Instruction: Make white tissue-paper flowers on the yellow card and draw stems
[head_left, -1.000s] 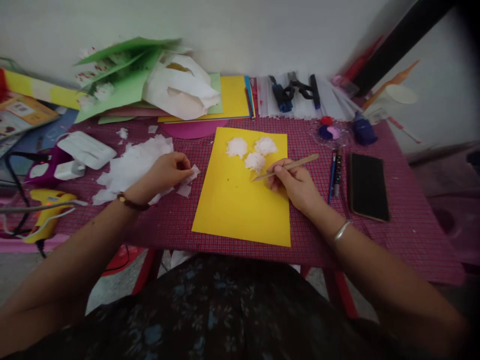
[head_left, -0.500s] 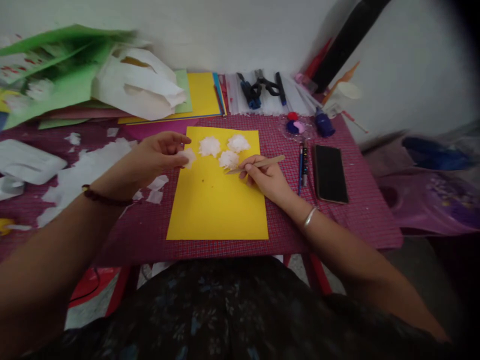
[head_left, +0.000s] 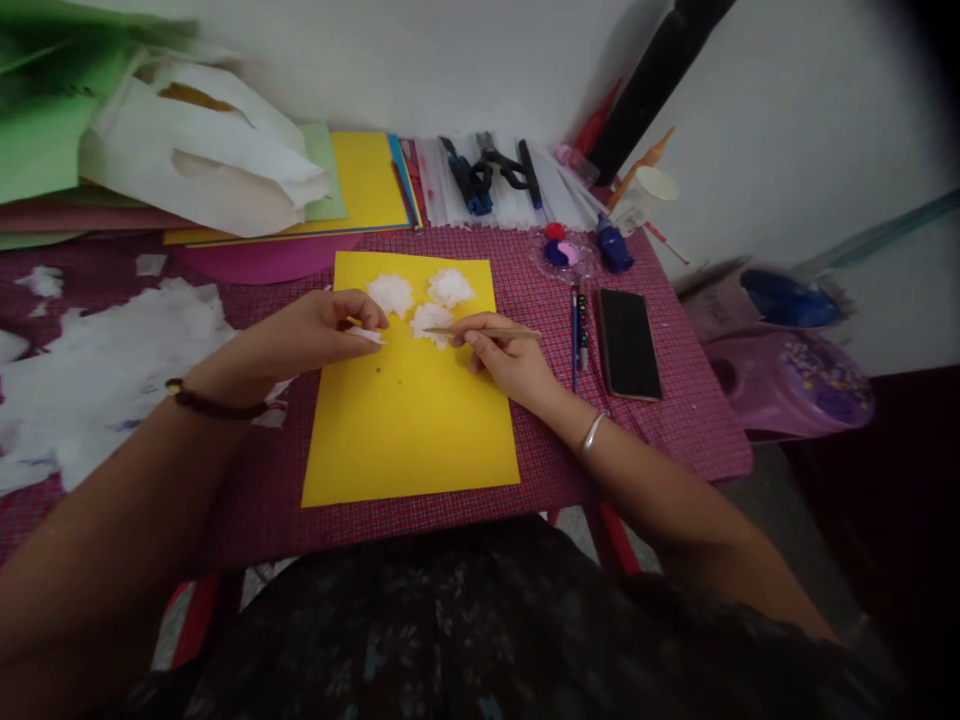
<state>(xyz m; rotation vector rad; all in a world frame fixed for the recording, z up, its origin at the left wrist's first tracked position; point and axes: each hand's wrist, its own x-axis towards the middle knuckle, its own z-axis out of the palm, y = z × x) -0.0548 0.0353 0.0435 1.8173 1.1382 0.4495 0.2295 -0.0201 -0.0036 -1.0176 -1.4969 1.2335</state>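
"Pinching what, the left hand [head_left: 315, 325]?"

"A white paper scrap [head_left: 365, 335], between thumb and fingers. The right hand [head_left: 517, 368] grips a wooden stick [head_left: 514, 333], tip at the lowest white tuft [head_left: 429, 316]."

"Risk?"

"Heavy stick pressure could flatten or snag that tuft; a loose pinch could drop the scrap."

"Counts?"

"Three tufts, centre of the frame, on one yellow sheet [head_left: 409, 430]; one stick, one held scrap."

- Wall [head_left: 360, 60]: pale and plain, behind the far edge of the table.
- Table [head_left: 675, 440]: covered in magenta checked cloth; red supports [head_left: 619, 540] below the near edge.
- Post [head_left: 645, 95]: black, slanting near the far right corner.
- Floor [head_left: 784, 540]: grey, beyond the right edge.
- Light: dim.
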